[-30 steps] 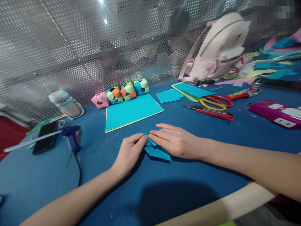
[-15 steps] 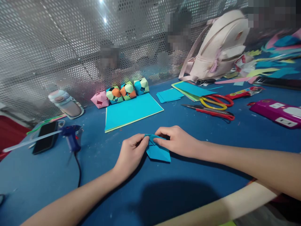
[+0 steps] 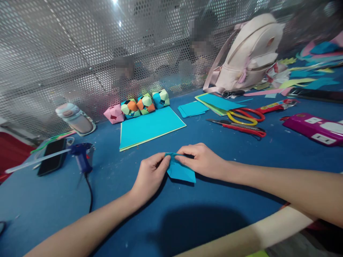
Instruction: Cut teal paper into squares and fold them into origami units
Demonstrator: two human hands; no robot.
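A folded piece of blue paper is held just over the table between my two hands. My left hand pinches its upper left corner between thumb and fingers. On the upper right edge, my right hand grips the same paper, thumb in front and fingers curled behind. The fingertips behind the paper are hidden. Beyond my hands lies a stack of blue and pale green sheets. Several folded paper balls in pink, green, orange and blue stand in a row along its far edge.
Left are a blue glue gun, a phone and a bottle. Small blue sheets, scissors, a red-handled cutter, a purple power strip and a pale backpack lie right. A perforated metal panel stands behind.
My right hand has gone from lying stretched over the paper to pinching its upper edge. The flap of the paper now lies flatter. My left hand has kept its hold, shifting slightly right.
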